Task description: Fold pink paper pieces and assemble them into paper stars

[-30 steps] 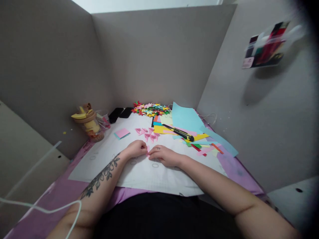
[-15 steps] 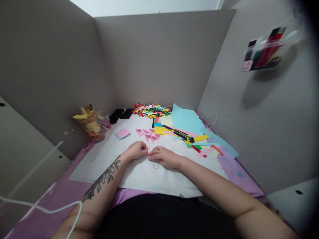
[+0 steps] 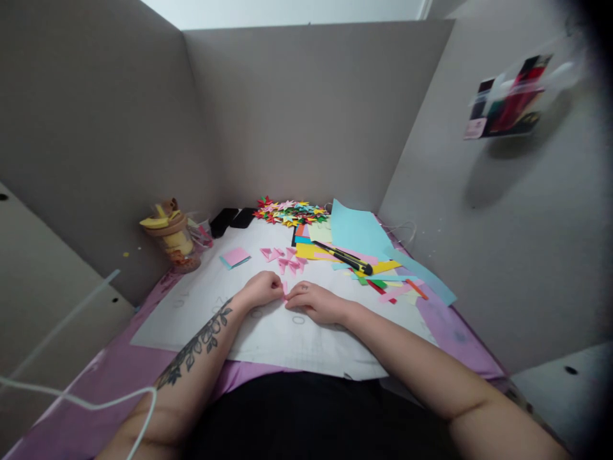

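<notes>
Between my hands is a small piece of pink paper, mostly covered by the fingers. My left hand is closed, its fingertips at the left side of the paper. From the right, my right hand pinches the same piece near its lower end. Just beyond the fingers lie several folded pink paper pieces. A small stack of square pink and blue paper rests to the left of them. White paper with printed figures lies under both hands.
Colourful paper stars are heaped at the back, beside two black phones. A yellow-black utility knife lies on paper strips at the right, near a light blue sheet. At the left stands a tumbler. A white cable crosses my left forearm.
Both hands stay almost in place around the pink paper. The view has shifted very slightly; the things on the table lie as before.
</notes>
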Available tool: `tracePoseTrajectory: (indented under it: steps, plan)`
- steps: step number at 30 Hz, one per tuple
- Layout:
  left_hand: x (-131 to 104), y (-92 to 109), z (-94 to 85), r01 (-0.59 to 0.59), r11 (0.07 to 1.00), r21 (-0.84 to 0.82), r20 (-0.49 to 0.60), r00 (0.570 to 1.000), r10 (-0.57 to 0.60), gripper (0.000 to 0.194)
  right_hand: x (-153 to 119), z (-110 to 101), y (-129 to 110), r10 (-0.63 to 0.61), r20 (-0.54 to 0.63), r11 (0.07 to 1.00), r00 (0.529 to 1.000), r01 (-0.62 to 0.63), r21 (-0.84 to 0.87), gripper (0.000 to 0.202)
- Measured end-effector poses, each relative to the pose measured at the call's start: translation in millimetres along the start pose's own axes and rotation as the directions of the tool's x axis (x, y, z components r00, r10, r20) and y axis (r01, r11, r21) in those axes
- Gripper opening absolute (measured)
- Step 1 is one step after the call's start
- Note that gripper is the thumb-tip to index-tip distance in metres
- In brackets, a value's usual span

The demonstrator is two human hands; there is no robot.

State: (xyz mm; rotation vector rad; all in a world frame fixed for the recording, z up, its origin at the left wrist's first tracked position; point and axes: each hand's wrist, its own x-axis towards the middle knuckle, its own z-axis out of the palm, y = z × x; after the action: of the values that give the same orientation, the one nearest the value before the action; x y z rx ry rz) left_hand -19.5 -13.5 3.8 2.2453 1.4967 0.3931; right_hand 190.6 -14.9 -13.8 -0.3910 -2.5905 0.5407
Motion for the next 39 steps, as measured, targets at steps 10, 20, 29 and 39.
tracePoseTrajectory:
  steps: [10,20,29,39]
  plan:
    - [0.0,-2.7,2.7,-0.038,0.999,0.015,-0.034,0.999,0.039,0.018,1.7,1.3,-4.6,0.002,0.013,0.999,1.000,-0.001,-0.038,0.039]
    - [-5.0,-11.3,0.2,0.020,0.995,0.099,-0.173,0.985,-0.003,0.015,5.6,3.0,-11.7,0.050,0.047,0.989,0.998,-0.042,-0.142,0.035]
    - [-8.9,-22.2,-1.8,0.100,0.992,0.080,-0.228,0.970,-0.080,0.014,8.5,1.7,-20.6,0.088,0.080,0.974,0.993,-0.069,-0.218,0.032]
    - [-8.6,-29.9,2.2,0.096,0.995,-0.028,-0.304,0.948,-0.100,0.012,40.4,12.0,-22.8,0.270,0.148,0.901,0.951,-0.195,-0.387,0.034]
